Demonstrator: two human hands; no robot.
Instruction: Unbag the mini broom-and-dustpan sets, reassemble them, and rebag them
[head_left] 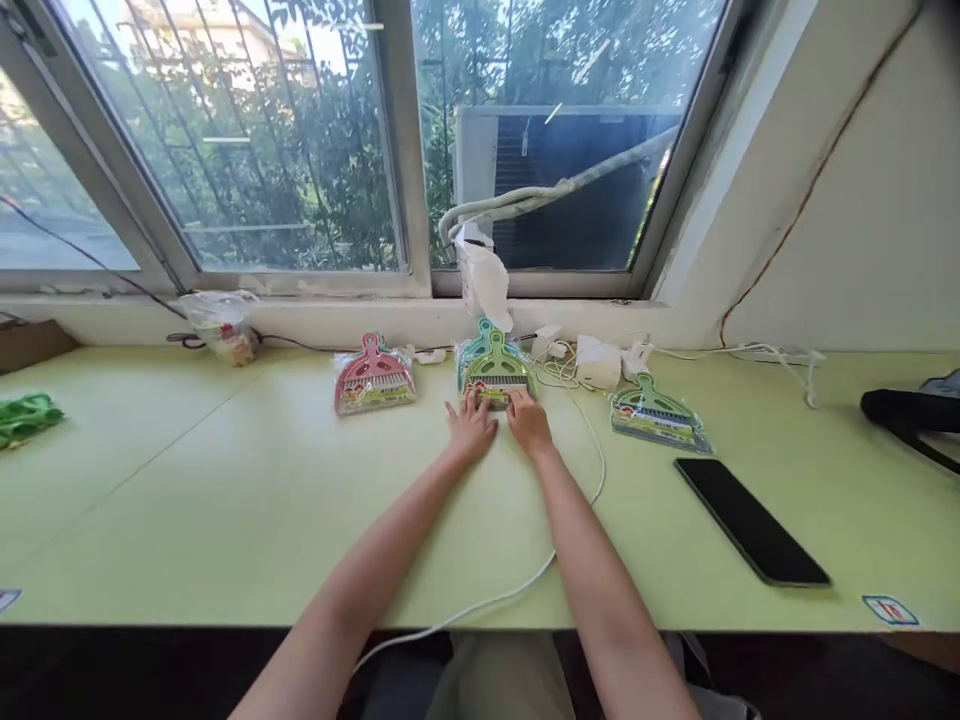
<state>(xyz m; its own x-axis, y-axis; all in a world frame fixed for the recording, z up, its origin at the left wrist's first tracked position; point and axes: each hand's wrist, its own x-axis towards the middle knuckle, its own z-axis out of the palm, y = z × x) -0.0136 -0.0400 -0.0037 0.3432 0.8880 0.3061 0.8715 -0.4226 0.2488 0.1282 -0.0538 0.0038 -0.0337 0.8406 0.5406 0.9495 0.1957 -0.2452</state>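
At 12 o'clock on the pale green bench (262,520), a plastic-wrapped green dustpan-and-brush set (496,366) overlaps bluish sets (469,352); the left hand (472,430) touches its 7 o'clock edge with fingers spread, the right hand (529,422) its 5 o'clock edge with fingers bent, though I cannot tell whether either grips. Uneven pressure could make the slick-looking wrapping slide and skew the stack. The white cable (602,462), crossing beneath the right forearm (589,545), could snag if that arm sweeps towards 3 o'clock.
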